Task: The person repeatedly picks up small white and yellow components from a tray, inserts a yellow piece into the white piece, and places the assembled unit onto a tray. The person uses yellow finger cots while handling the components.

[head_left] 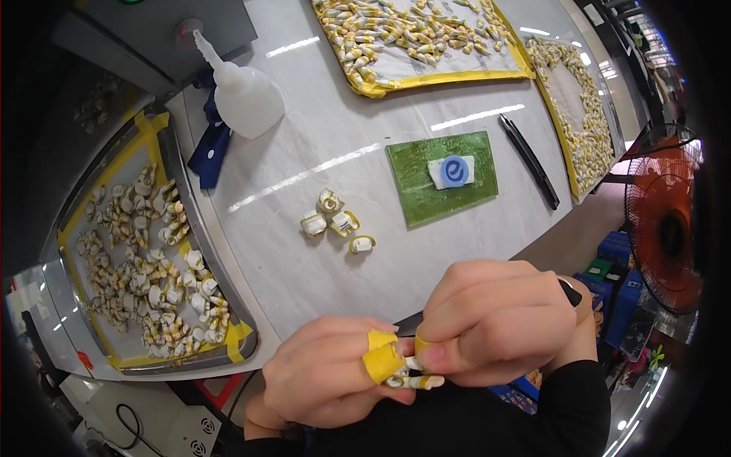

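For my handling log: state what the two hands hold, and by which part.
Both hands, left hand and right hand, pinch one small white-and-yellow wound part between yellow-taped fingertips, the left at its left end, the right from above. The exact contact is partly hidden.

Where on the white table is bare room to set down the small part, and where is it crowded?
Bare table lies between the squeeze bottle and the green mat, and also between the four loose parts and the hands. The left tray and the two far trays are crowded with parts.
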`<state>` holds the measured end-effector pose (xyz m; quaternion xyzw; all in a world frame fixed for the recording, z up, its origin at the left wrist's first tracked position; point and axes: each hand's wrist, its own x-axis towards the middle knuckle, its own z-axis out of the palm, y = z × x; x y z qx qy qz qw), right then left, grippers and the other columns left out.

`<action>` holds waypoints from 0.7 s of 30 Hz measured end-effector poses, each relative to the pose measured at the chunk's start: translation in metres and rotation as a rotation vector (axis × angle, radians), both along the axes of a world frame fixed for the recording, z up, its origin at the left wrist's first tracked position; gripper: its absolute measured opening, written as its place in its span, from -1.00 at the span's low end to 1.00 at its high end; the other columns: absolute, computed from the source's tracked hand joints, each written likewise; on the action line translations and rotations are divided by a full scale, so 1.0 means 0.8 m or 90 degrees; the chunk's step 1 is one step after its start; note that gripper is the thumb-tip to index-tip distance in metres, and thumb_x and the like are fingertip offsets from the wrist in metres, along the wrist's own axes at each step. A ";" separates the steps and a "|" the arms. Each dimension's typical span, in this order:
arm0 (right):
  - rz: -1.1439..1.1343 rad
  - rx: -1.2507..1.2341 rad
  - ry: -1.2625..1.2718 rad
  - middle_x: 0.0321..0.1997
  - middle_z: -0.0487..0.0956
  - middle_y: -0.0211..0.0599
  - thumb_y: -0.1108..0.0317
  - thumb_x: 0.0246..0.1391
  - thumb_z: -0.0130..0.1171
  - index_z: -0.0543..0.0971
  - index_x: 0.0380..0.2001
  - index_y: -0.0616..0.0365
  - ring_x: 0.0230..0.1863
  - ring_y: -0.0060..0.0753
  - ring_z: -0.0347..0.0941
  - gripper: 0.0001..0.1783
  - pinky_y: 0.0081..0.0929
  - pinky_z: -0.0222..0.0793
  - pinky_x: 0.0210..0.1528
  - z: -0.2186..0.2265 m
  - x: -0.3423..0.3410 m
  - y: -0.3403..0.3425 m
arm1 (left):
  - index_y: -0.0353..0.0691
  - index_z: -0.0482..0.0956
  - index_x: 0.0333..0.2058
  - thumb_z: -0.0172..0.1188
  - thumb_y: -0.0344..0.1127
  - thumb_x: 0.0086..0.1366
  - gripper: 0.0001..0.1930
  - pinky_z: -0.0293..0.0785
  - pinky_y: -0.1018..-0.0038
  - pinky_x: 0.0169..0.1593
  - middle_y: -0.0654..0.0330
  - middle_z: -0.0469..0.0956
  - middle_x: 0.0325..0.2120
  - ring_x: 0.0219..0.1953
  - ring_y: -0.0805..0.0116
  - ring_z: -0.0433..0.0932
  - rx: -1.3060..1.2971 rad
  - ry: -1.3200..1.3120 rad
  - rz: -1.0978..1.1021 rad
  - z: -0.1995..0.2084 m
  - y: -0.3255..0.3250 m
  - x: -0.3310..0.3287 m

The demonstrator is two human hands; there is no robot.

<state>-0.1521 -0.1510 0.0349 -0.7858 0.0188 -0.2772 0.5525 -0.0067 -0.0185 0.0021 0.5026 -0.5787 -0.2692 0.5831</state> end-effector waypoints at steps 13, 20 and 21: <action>0.004 -0.003 -0.008 -0.42 0.52 -0.11 0.64 -0.10 0.18 0.52 -0.42 0.42 -0.49 -0.23 0.46 -0.89 -0.50 0.40 -0.46 -0.001 -0.001 0.001 | -0.22 0.64 -0.41 0.48 -0.36 -0.22 -0.69 0.57 0.44 -0.27 0.25 0.60 -0.40 -0.33 0.25 0.60 0.072 0.111 0.034 0.010 0.006 -0.005; -0.050 -0.101 -0.008 -0.43 0.51 -0.14 0.62 -0.14 0.21 0.53 -0.45 0.42 -0.50 -0.28 0.45 -0.88 -0.54 0.41 -0.48 0.005 -0.003 0.003 | -0.23 0.64 -0.36 0.48 -0.34 -0.19 -0.67 0.52 0.51 -0.27 0.22 0.62 -0.36 -0.32 0.27 0.59 0.116 0.105 0.011 0.013 0.003 -0.003; -0.061 -0.125 -0.012 -0.43 0.51 -0.15 0.62 -0.15 0.21 0.53 -0.46 0.42 -0.50 -0.29 0.45 -0.89 -0.54 0.41 -0.48 0.006 -0.003 0.003 | -0.24 0.63 -0.36 0.48 -0.34 -0.19 -0.65 0.51 0.51 -0.28 0.21 0.62 -0.34 -0.32 0.27 0.59 0.116 0.102 0.016 0.010 0.004 -0.005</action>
